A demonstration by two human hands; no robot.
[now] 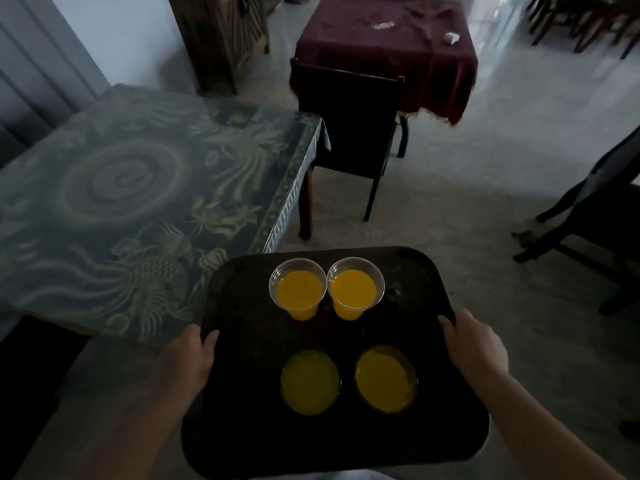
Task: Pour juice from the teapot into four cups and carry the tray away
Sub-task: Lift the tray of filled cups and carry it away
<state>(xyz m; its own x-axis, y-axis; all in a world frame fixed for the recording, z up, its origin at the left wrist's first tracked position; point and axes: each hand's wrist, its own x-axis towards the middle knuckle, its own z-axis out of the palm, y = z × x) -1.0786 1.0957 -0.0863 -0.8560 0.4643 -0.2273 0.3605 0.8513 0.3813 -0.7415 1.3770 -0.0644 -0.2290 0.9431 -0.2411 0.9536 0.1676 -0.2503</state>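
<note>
A: How far along are we looking here?

B: Far along, I'd judge. The dark rectangular plastic tray (242, 393) is being held in the air beside the worktop with the green patterned cloth (138, 202), not resting on it. Four cups are sitting on it, all holding orange juice: the two clear plastic cups at the far end (298, 289) are touching rim to rim, and the two nearer cups in shadow (310, 382) are standing a little apart.

A: So the pouring is finished?

B: It is looking that way, since every cup is filled. No teapot is showing anywhere in view.

A: And the hands?

B: The left hand (188, 358) is gripping the tray's left edge, thumb lying on top of the rim and the fingers curled under, out of sight. The right hand (476, 348) is doing the same on the right edge, thumb pressed along the rim. In this dim light I cannot tell how tightly either is clamping.

A: What is left, then?

B: Only the carrying. The tray is facing open floor, with a dark wooden chair (349, 126) and a table with a maroon cloth (384, 53) ahead, so keeping it level is what matters.
</note>
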